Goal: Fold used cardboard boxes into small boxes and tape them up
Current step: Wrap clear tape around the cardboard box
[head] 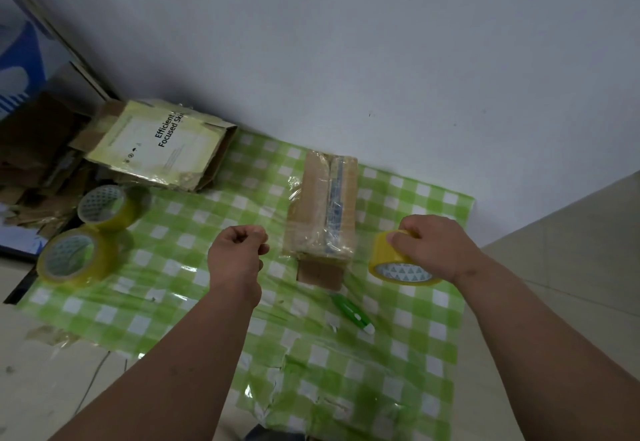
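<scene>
On the green checked cloth (pixel 194 232), the flattened printed carton (pixel 162 144) at far left waits unfolded. The small cardboard box (pixel 320 210) in the middle looks folded and largely taped, its near flap loose. The right hand (pixel 433 246) grips a yellow tape roll (pixel 398 260); the left hand (pixel 239 253) is curled, possibly pinching tape—I cannot tell.

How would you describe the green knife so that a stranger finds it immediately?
Start at the green checked cloth, then find the small taped cardboard box in its middle. Just on the near side of that box lies the green utility knife, the only slim, pen-shaped item; the neighbouring things are round tape rolls.
</scene>
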`<state>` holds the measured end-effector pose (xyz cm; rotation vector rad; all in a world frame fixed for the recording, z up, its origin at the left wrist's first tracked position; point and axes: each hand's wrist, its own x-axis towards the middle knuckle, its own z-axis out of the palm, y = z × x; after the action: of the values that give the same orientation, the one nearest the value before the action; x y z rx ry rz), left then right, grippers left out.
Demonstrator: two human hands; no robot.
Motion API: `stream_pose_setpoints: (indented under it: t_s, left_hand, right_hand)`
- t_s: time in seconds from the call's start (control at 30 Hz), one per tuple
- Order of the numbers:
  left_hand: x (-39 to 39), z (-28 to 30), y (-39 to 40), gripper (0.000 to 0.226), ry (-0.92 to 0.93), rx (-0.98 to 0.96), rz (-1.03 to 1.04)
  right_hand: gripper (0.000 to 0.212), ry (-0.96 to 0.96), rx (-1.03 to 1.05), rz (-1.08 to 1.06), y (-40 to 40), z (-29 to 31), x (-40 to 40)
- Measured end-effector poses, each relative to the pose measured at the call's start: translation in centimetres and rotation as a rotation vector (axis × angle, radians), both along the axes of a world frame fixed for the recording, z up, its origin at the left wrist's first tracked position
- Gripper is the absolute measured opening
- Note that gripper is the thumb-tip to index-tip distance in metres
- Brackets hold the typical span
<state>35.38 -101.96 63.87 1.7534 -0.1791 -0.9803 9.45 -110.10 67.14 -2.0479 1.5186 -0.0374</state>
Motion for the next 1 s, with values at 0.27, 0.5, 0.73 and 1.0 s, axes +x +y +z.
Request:
stream_pose_setpoints:
  t_s: [0.27,0.5,0.73,1.0]
  left_hand:
    - [0.0,-1.2,-0.1,0.010,0.020,0.045,-0.003]
    - [0.0,-3.1,-0.1,0.008,-0.062,0.171,-0.071]
    - [-0.9,-4.4,-1.0,0.029,-0.211,0.321,-0.307]
    - [-1.2,-4.2,-2.2,0.024,-0.405,0.377,-0.499]
  right_hand:
    - [0.039,0.167,-0.023,0.002,-0.6,-1.7,0.6]
    - [0.056,0.390,0.037,-0.017,-0.2,-3.4,2.5]
    - [0.048,0.402,-0.006,-0.047,0.4,-5.0,4.1]
    - [0.037,0.350,-0.085,-0.125,1.0,-5.5,4.6]
